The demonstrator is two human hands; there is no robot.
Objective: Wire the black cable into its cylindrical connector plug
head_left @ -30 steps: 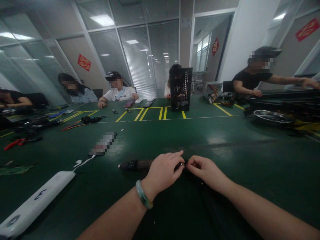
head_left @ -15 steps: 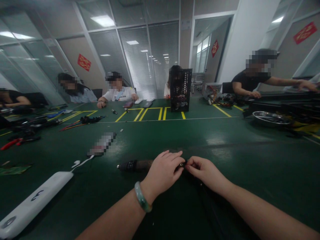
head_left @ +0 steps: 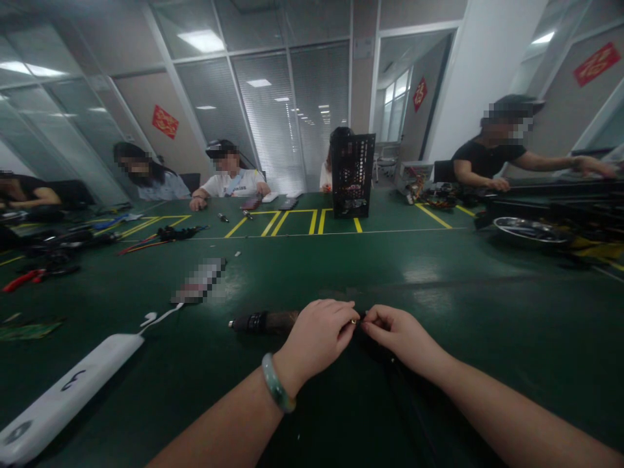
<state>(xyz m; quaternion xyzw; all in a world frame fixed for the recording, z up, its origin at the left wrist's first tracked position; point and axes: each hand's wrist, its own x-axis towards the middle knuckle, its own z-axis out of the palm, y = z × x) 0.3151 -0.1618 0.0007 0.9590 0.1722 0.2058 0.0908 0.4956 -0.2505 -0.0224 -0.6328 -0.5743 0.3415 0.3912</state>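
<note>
A dark cylindrical power tool (head_left: 263,322) lies lengthwise across the green table in front of me, its ribbed black nose pointing left. My left hand (head_left: 316,335), with a pale green bangle (head_left: 276,385) on its wrist, is curled over the tool's rear end. My right hand (head_left: 402,335) comes in from the right, its fingertips pinching a small brass-coloured fitting (head_left: 353,321) at that end. The two hands nearly meet there, and the fingers hide most of the fitting. A dark cord seems to run from there toward me, but it is hard to see against the table.
A white power strip (head_left: 68,403) with a white cable lies left of my hands. A pixelated object (head_left: 199,281), tools and wires lie beyond it. A black perforated case (head_left: 351,175) stands ahead, a metal tray (head_left: 531,230) lies right, and several co-workers sit around the table.
The view has shifted slightly and levelled. Both hands stay at the tool's end, with the brass fitting showing a little more between them.
</note>
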